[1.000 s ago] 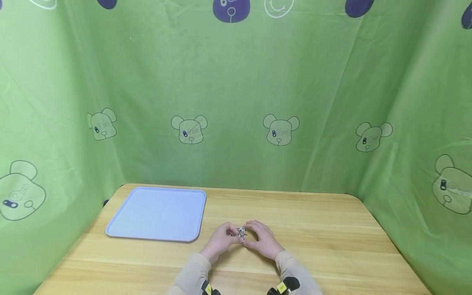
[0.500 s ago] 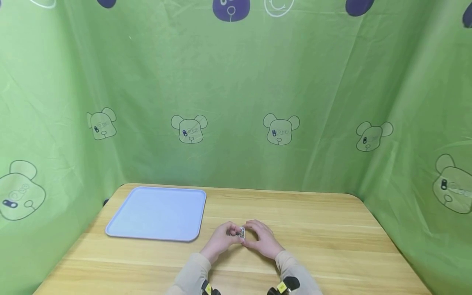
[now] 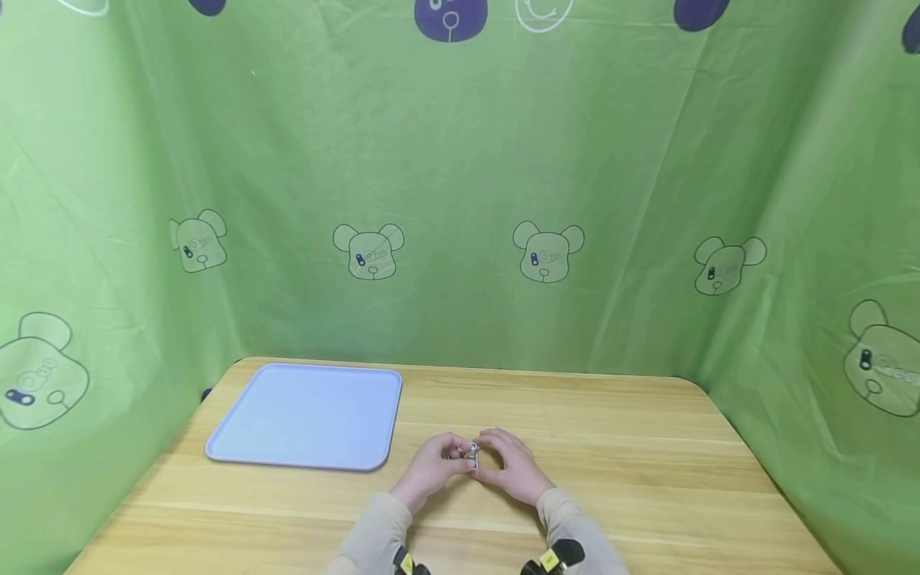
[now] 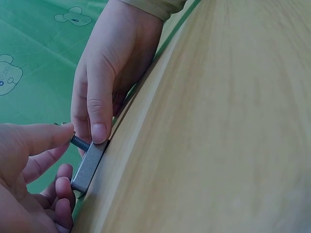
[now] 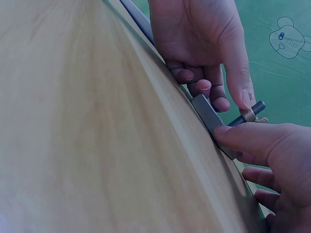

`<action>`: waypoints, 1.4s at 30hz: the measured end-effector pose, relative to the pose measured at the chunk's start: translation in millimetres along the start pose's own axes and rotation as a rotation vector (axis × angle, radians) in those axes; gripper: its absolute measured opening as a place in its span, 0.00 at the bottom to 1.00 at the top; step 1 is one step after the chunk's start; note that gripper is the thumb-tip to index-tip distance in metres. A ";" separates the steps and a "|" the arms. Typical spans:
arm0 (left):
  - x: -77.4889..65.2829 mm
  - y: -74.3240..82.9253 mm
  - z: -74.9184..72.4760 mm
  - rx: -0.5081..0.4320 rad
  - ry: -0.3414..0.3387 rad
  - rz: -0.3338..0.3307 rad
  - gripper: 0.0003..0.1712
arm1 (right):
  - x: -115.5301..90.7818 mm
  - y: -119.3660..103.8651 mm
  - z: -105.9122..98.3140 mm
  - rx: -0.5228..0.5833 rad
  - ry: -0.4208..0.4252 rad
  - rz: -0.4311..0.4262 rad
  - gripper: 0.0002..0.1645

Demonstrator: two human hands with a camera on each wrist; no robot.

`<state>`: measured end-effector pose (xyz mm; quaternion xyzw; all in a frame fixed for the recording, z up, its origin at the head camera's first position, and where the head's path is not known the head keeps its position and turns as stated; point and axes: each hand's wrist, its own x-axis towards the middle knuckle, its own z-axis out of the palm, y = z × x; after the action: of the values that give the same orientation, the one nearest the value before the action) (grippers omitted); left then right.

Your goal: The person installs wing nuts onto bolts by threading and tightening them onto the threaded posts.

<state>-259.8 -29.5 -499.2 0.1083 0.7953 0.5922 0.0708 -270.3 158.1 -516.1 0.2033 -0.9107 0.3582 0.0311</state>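
Note:
A small grey metal block (image 5: 210, 119) stands on the wooden table between my hands, with a threaded bolt (image 4: 79, 142) sticking up from it. On the bolt's upper part sits a brass-coloured wing nut (image 5: 250, 115). My left hand (image 3: 434, 465) pinches the wing nut with its thumb and forefinger, while its other fingers curl beside the block's end. From the other side, my right hand (image 3: 514, 469) holds the block between thumb and fingers, the thumb (image 5: 231, 135) pressing its edge. In the head view, fingers hide much of the block.
A pale blue tray (image 3: 309, 417) lies on the wooden table (image 3: 611, 447), left of and beyond my hands. Green printed curtain (image 3: 460, 311) encloses the back and both sides. The table's far edge runs close to the curtain.
My left fingertips have shifted around the wing nut, covering the top of the block half a second ago and uncovering the nut now. My right hand and the block stay in place.

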 end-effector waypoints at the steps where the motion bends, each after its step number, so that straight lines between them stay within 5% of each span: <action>1: 0.1 -0.2 0.2 0.001 0.001 0.000 0.12 | 0.0 -0.2 -0.1 0.000 0.000 0.000 0.35; 12: 1.9 -2.1 1.2 0.029 0.011 0.014 0.10 | -2.3 -2.1 -1.7 -0.009 0.029 -0.041 0.34; 25: 0.8 -0.5 -0.6 0.069 -0.008 0.016 0.11 | -0.8 -1.6 -1.1 0.003 -0.013 0.011 0.35; 35: -3.0 0.6 1.2 -0.081 0.041 -0.022 0.21 | 0.4 -1.3 -1.6 0.012 -0.005 0.000 0.34; 42: -2.2 -1.7 2.6 -0.032 0.039 -0.004 0.17 | 0.2 -0.7 -1.7 0.013 -0.005 0.000 0.34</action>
<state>-257.2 -28.2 -501.5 0.0939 0.7871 0.6068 0.0581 -270.3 158.7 -514.3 0.2044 -0.9084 0.3637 0.0277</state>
